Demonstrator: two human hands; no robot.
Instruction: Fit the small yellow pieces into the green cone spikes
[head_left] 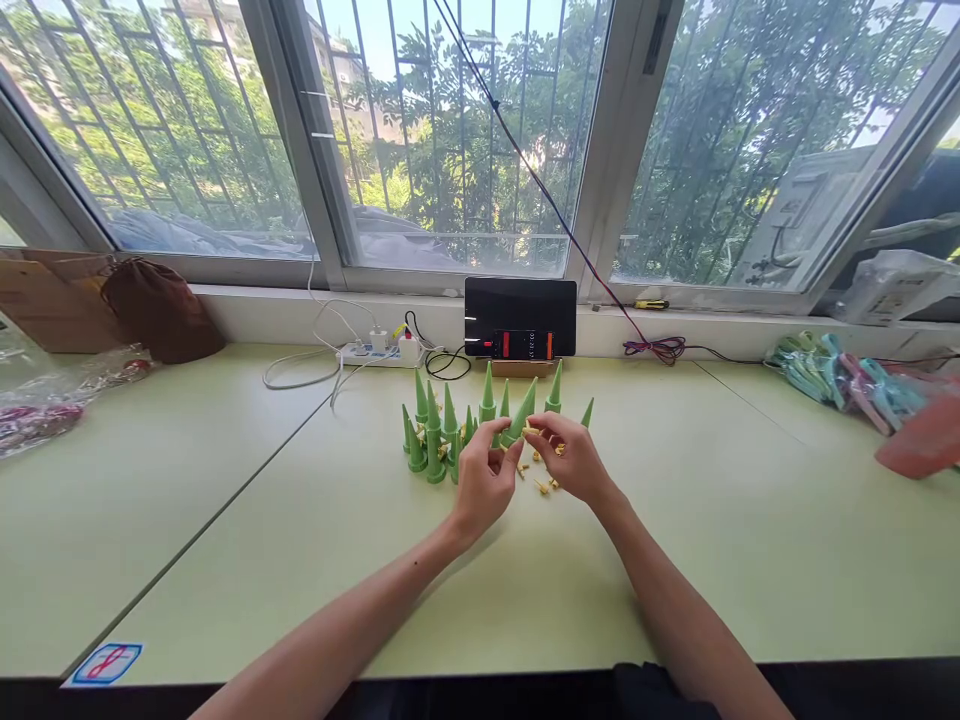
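Note:
Above the table, my left hand [486,482] is closed in a pinch, with a bit of yellow showing at its fingertips. Facing it, my right hand [577,460] pinches a small yellow plastic piece [531,431] between thumb and fingers. The two sets of fingertips almost meet. Just behind them a green cone [522,412] leans to the right; the hands hide its lower part. Several more green cones on round bases, such as a tall cone [433,440], stand upright to the left and behind. Small yellow pieces [542,488] lie loose below my right hand.
A dark tablet [520,300] with a phone [525,345] before it leans by the window sill. A power strip [375,353] with white cables lies left of it. A brown bag [161,310] is far left; wrapped bundles [832,380] lie right. A label [107,663] marks the front edge.

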